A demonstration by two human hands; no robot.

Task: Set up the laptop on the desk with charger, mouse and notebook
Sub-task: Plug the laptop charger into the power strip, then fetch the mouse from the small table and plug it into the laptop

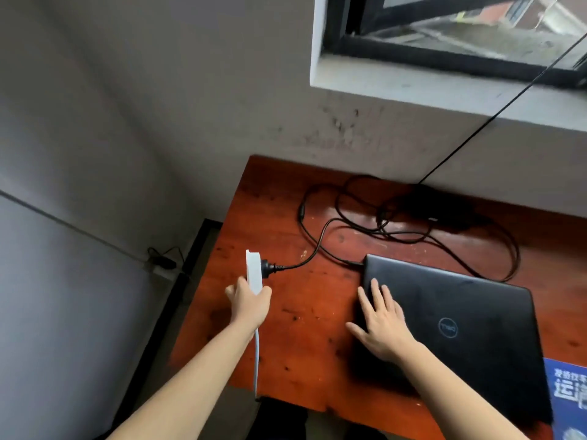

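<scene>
One laptop (pixel 457 328), closed, centre-right: right hand (pixel 379 325) flat, grip released. Left hand (pixel 247 304) grasps one power strip (pixel 253 271), one plug (pixel 268 267) inserted.

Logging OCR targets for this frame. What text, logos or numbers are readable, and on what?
"DELL": round logo on the closed laptop lid, seen upside down from the wearer's side.
White Chinese characters on the blue booklet at the right edge: cut off by the frame and blurred, not readable.
Power strip, plug, charger brick: no legible marking.

blue notebook (pixel 568 395) cut off at right edge; charger brick (pixel 435 208) blurred.
</scene>
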